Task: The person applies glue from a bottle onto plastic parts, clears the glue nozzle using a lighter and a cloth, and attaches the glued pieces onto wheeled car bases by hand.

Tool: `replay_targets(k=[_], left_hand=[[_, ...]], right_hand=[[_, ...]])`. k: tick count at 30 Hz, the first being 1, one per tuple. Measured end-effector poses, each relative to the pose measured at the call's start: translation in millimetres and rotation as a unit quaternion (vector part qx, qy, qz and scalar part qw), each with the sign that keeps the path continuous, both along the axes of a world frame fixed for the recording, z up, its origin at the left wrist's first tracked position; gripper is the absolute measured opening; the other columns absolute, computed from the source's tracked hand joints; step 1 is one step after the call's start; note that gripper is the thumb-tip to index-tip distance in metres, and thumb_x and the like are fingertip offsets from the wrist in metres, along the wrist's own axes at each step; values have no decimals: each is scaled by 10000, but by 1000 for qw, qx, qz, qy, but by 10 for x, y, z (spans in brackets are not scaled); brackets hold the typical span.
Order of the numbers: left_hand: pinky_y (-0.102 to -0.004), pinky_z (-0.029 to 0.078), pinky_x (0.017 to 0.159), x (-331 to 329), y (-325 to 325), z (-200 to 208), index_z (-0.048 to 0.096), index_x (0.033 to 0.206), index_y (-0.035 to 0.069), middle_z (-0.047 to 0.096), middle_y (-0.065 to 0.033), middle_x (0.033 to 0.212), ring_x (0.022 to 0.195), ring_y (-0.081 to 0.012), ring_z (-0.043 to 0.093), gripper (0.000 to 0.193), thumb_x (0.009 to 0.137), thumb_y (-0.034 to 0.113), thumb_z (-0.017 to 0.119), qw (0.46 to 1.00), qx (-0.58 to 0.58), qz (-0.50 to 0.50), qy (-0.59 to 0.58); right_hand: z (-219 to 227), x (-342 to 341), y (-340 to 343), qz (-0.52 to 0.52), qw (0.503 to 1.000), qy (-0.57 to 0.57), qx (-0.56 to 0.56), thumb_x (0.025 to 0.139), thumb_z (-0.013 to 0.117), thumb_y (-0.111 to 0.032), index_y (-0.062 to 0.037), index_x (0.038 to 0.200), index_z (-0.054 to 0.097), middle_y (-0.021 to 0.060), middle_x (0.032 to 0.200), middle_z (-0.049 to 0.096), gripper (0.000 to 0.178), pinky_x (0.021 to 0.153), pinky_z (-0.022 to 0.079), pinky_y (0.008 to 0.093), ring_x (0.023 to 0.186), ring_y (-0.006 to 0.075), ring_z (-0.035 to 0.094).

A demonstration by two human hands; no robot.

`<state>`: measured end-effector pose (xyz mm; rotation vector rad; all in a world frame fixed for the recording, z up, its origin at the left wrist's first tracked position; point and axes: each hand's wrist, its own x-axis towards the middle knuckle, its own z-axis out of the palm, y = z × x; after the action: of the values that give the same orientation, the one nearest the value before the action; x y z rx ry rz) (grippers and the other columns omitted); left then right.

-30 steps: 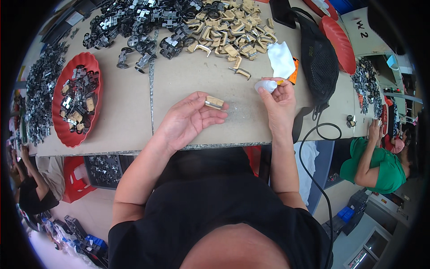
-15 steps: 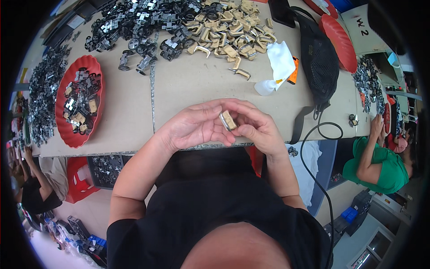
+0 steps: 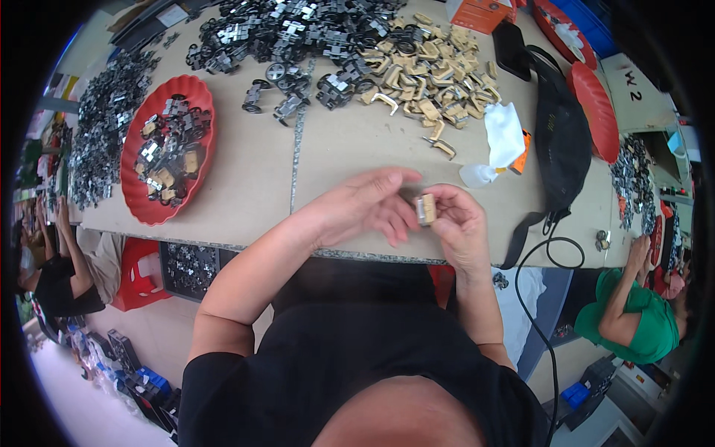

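- Nearest, the person's black shirt (image 3: 402, 335) fills the lower middle, with both bare forearms reaching forward over the table's speckled front edge.
- The right hand (image 3: 462, 227) pinches a tan-and-silver piece (image 3: 425, 210) between thumb and fingers, just above the near part of the table (image 3: 246, 167).
- The left hand (image 3: 378, 205) is loosely spread and holds nothing visible; its fingertips are just beside the piece (they blur, so I cannot tell whether they touch it).
- Right of the hands, a black cable (image 3: 555, 380) loops at the table edge and runs down beside the person.
- A little beyond the right hand, a white bottle (image 3: 477, 175) with a yellow tip lies on its side, close to a white cloth (image 3: 504, 134) that partly covers an orange object (image 3: 523, 151).
- To the right of these lies a black mesh pouch (image 3: 560, 141).
- Well off to the left, a scalloped red tray (image 3: 131, 179) holds dark wheeled parts and some tan ones.
- Farther back, a heap of tan pieces (image 3: 432, 71) adjoins a larger heap of black wheeled parts (image 3: 290, 33).
- At the far side are a black phone-like slab (image 3: 511, 51) and an orange box (image 3: 475, 13).
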<state>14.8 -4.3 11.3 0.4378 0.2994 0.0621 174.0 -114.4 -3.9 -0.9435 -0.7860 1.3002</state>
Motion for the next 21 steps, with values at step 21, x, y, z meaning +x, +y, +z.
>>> replay_targets(k=[21], left_hand=[[-287,439,631,-631,574,-47,490,1128,50,500,-96,863,721,-197,503,485,683,91,679,498,799,125,312]], right_hand=[[-14,-70,194,42,986,142,-74,791,543,-17,16,1044,471,139,956,567,265,652,508,271,729,177,608]])
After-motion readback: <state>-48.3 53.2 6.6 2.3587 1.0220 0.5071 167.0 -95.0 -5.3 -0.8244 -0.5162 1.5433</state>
